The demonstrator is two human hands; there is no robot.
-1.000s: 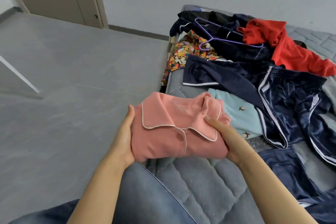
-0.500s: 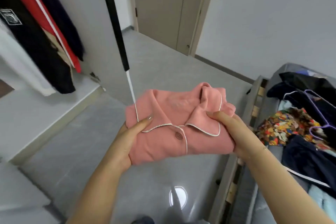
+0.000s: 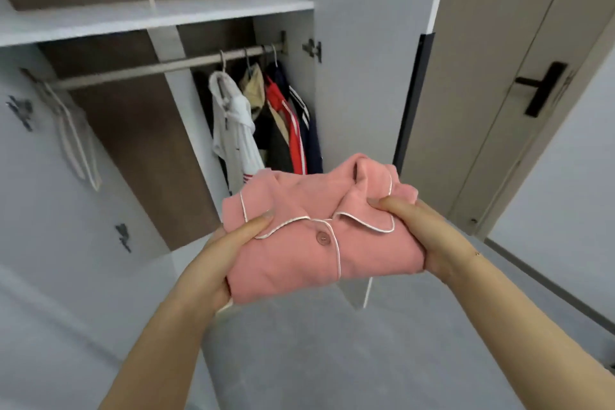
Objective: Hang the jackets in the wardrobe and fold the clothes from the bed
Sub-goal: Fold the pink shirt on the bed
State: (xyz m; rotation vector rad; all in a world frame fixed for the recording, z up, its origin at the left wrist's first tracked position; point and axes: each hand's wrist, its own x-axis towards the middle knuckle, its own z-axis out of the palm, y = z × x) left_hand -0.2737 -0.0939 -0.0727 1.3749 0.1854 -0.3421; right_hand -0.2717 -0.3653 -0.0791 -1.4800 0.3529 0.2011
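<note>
A folded pink shirt (image 3: 319,236) is held in the air before the open wardrobe (image 3: 166,15). It is pinched at one end by the left hand (image 3: 216,260), thumb on top, and gripped at the collar by the right hand (image 3: 432,236). Jackets (image 3: 266,120) are seen hanging on the rail (image 3: 166,66) behind.

Folded shirt (image 3: 319,230) held before the wardrobe (image 3: 159,15); jackets (image 3: 266,116) hang inside, door (image 3: 519,76) to its right.
</note>
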